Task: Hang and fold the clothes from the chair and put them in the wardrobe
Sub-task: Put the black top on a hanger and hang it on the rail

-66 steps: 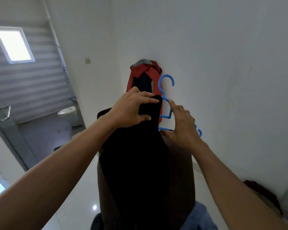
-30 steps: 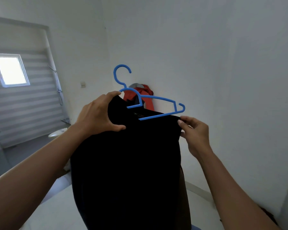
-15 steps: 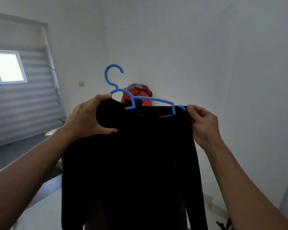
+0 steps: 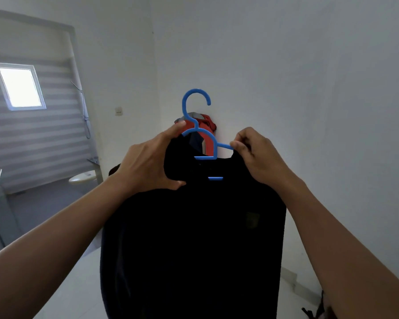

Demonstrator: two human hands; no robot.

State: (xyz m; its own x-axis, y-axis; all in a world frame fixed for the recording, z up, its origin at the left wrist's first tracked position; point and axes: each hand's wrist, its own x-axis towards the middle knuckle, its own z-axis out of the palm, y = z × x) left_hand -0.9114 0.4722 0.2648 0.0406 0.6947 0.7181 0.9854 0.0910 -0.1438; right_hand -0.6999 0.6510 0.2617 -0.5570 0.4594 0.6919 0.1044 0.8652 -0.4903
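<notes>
Here left hand (image 4: 145, 164) grips limp black shirt (image 4: 194, 238); right hand (image 4: 256, 155) seemingly pinches curved blue hanger (image 4: 215, 149).

Hanger (image 4: 196, 129) between left hand (image 4: 145, 164) and right hand (image 4: 256, 155), hook above both. Garment (image 4: 194, 238) on hanger, below hands. Jacket (image 4: 209, 125) behind hanger. Window (image 4: 21, 87) far left of left hand.

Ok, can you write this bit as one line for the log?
step: fitting black shirt onto blue hanger | left hand: grips shirt shoulder | right hand: pinches shirt edge at hanger arm
</notes>
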